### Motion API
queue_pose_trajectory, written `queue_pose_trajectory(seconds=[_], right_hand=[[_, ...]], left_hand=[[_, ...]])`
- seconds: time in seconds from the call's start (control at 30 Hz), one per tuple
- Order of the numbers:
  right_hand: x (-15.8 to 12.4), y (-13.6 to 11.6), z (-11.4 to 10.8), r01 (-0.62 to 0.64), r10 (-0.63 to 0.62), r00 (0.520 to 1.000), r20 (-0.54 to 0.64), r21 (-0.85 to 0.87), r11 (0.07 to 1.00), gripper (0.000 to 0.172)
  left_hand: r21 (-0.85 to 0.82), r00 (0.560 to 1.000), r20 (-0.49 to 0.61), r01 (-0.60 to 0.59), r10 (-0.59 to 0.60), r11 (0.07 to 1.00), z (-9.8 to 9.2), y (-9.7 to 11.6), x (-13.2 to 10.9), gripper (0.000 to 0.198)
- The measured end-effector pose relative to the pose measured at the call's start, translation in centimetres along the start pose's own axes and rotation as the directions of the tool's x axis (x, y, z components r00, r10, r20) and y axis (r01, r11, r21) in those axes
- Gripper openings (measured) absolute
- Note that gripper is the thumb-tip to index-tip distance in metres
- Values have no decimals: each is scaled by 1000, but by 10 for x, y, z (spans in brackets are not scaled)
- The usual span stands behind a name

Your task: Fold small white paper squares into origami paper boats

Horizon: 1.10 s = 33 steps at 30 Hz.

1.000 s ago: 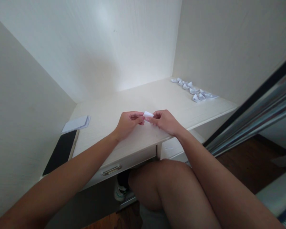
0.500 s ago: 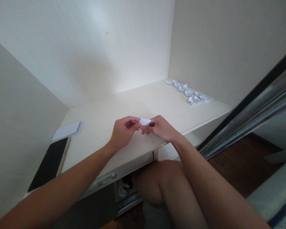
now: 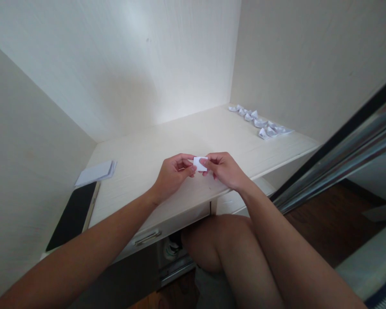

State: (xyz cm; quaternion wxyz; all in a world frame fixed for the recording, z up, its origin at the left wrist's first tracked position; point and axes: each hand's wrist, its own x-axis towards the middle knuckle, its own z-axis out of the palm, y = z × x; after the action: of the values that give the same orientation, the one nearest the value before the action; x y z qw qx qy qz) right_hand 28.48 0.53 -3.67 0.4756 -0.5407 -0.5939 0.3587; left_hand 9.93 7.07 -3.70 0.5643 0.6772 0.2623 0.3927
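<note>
A small white piece of folded paper (image 3: 200,163) is held between both hands above the front part of the white desk (image 3: 167,137). My left hand (image 3: 176,174) pinches its left edge between thumb and fingers. On the right side, my right hand (image 3: 223,168) grips the paper, its thumb lying across the front face. Several small folded white papers (image 3: 260,122) lie in a line at the right side of the desk, along the wall.
A stack of white paper sheets (image 3: 95,173) lies at the left of the desk. Beside it is a dark flat device (image 3: 72,216) with a light edge. Below the desktop's front edge are a drawer handle (image 3: 148,237) and my bent leg (image 3: 225,240).
The small paper has been turned so that its face shows more squarely. My right thumb has moved up onto it, and my left fingers have spread a little. The view has shifted slightly.
</note>
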Motion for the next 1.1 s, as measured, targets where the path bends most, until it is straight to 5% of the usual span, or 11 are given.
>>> queue_pose_trajectory(seconds=[0.3, 0.5, 0.63, 0.8, 1.0, 1.1], right_hand=[[0, 0, 0, -22, 21, 1000, 22, 33, 999, 51], [1, 5, 2, -17, 21, 999, -42, 102, 995, 24], [1, 7, 0, 21, -22, 998, -57, -15, 1000, 11], [-3, 6, -4, 28, -33, 999, -25, -179, 983, 3], [-13, 2, -7, 105, -113, 993, 16, -517, 850, 6], [-15, 4, -8, 205, -187, 979, 86, -506, 838, 12]], left_hand=[[-20, 995, 85, 55, -53, 998, 1, 2, -4, 41], [-45, 997, 47, 56, -54, 997, -1, -1, -1, 71], [203, 973, 227, -83, 35, 976, -15, 3, 8, 49], [476, 903, 427, -268, 46, 838, -31, 2, 15, 24], [557, 871, 488, -365, 62, 746, -29, -1, 14, 20], [569, 862, 501, -397, 80, 720, -28, 1, 14, 16]])
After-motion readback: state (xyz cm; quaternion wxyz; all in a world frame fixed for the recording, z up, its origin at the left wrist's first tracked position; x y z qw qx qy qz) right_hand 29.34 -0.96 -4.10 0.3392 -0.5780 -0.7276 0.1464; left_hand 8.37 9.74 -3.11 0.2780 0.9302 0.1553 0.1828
